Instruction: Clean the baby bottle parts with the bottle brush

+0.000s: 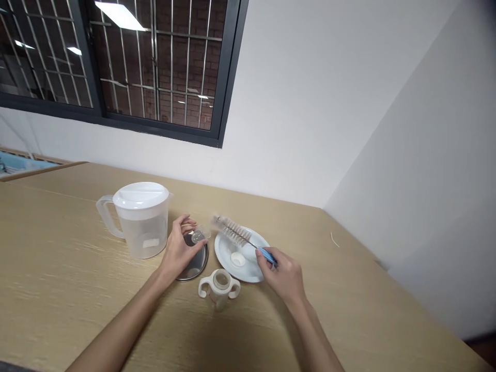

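Note:
My left hand pinches a small clear bottle nipple between thumb and fingers, above a round metal dish. In my right hand is a bottle brush, gripped by its blue handle; its pale bristles point left over a light blue plate. A white ring lies on that plate. Between my hands and closer to me, a baby bottle with two side handles stands upright with its mouth uncovered. The brush tip is near the nipple but looks apart from it.
A translucent pitcher with a white lid stands left of my left hand, its handle to the left. A thin pale strip lies on the wooden table at right. Behind are a white wall and a barred window.

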A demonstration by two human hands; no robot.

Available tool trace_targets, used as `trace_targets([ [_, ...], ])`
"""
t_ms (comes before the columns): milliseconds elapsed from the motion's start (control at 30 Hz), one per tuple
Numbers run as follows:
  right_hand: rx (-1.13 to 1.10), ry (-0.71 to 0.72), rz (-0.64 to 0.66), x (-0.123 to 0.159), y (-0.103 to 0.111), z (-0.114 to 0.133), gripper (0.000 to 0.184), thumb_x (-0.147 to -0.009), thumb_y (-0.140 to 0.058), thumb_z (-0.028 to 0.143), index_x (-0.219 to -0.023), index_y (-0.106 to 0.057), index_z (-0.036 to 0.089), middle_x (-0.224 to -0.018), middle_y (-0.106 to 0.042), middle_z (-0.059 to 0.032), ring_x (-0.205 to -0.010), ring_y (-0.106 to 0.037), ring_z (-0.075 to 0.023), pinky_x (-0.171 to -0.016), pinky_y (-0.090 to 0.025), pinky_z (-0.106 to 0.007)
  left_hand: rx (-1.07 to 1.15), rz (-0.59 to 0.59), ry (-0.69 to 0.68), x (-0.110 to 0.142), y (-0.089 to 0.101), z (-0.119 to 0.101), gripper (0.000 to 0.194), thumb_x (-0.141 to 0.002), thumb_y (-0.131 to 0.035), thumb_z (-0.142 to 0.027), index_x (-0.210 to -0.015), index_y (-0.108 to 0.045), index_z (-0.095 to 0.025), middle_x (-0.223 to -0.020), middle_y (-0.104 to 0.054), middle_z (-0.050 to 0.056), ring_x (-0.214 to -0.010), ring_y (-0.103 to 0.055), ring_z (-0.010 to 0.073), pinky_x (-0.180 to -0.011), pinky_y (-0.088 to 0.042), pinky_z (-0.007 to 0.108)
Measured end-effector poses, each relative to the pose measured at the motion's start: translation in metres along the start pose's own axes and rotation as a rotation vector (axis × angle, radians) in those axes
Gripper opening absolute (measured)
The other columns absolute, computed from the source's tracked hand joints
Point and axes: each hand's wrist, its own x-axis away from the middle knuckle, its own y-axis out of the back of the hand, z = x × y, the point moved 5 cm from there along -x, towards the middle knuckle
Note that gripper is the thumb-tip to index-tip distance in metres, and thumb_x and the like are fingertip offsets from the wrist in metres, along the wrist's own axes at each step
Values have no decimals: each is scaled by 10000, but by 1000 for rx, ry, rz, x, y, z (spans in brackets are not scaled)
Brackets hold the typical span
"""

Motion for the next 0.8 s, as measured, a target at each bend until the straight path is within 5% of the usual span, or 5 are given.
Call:
trace_targets([
  [800, -36, 65, 43, 0, -4, 7, 257, -921, -567, 376, -840, -703, 174, -569, -600, 14, -503, -537, -98, -548, -373, -210, 15, 5, -17, 1, -2, 2, 761, -705, -801, -347, -1318, -368, -221, -1154, -600, 89, -1071, -650, 237, -952, -550, 445],
])
